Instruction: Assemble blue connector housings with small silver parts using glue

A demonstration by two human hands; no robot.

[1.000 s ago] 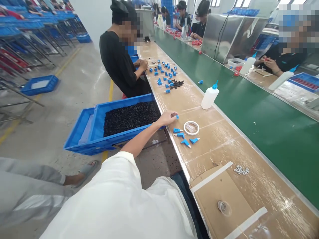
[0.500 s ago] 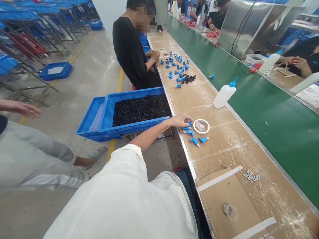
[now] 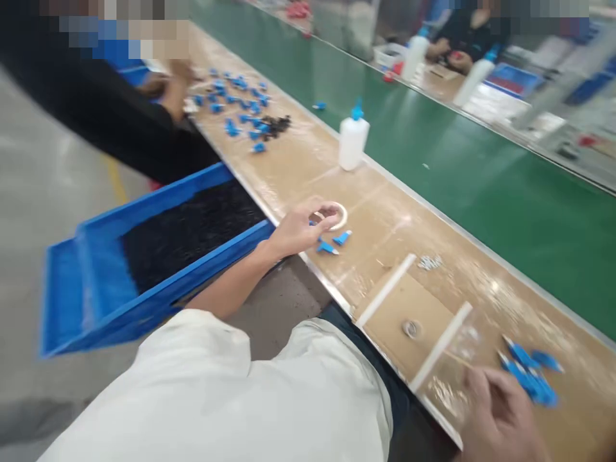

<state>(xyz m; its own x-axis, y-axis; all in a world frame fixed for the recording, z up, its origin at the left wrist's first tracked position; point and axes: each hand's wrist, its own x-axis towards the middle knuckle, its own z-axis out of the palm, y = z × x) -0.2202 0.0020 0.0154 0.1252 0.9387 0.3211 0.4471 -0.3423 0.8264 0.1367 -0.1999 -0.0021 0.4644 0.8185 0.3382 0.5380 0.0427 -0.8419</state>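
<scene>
Blue pieces beside left hand: small, angular, pale-tipped.

The pieces are blue, the belt green.

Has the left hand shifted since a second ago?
Yes. Judged against the taped-down cardboard, the left hand has come along the table toward it.

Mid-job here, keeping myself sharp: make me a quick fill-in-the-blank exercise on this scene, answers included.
The white plastic bottle standing beside the green conveyor belt has a ____ cap.
The large blue plastic bin holds a heap coloured ____.
The wearer's hand nearest the white ring is the ____ one.

Missing words: blue; black; left.
</scene>
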